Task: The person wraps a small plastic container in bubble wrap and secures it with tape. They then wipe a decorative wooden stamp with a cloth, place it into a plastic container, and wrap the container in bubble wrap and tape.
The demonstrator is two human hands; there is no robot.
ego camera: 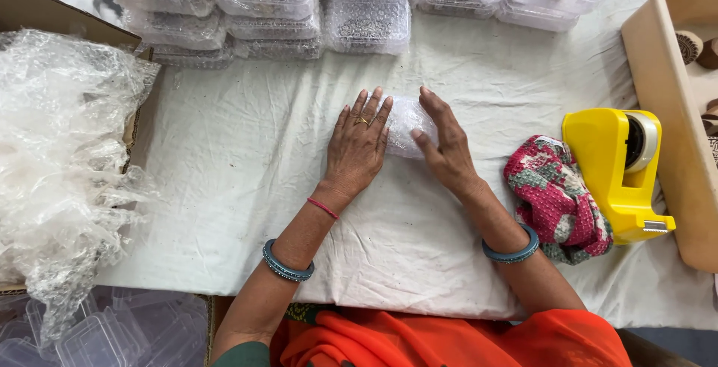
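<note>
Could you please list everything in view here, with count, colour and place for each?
bubble-wrapped bundle: one, clear, mid-table between both hands
white cloth: one, covers the table
lidded plastic boxes: many, clear, stacked along the far edge
bubble wrap heap: one, clear, in a cardboard box at left
empty plastic boxes: several, clear, bottom left
tape dispenser: one, yellow, at right
patterned cloth: one, red and green, beside the dispenser
beige tray: one, far right, round brown pieces inside
left hand: flat against the bundle
right hand: pressing the bundle
</note>
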